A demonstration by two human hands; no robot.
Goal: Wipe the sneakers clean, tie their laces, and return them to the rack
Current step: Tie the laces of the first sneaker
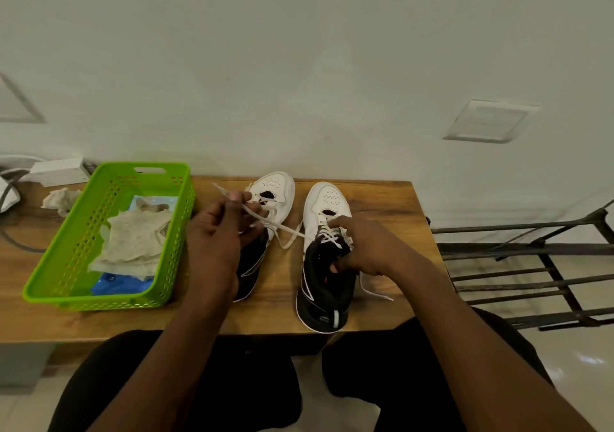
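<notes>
Two hands busy | your left hand [219, 229] pinches the lace [285, 229] up-left, taut | right hand [362, 249] clamps right sneaker [327, 265], nearer the eyelets

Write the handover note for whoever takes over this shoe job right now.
Left hand: pinching one white lace of the right sneaker, pulled out to the left.
Right hand: steadying that sneaker, index finger pressed on the laces, thumb at the collar.
Both sneakers stand on the wooden table, toes toward the wall; the left sneaker is partly hidden behind the left hand.
Used wipes lie in the green basket, so wiping looks done.
Left: finish this knot; the other lace end trails loose. Check the left sneaker's laces, then put both on the metal rack, at right.
</notes>
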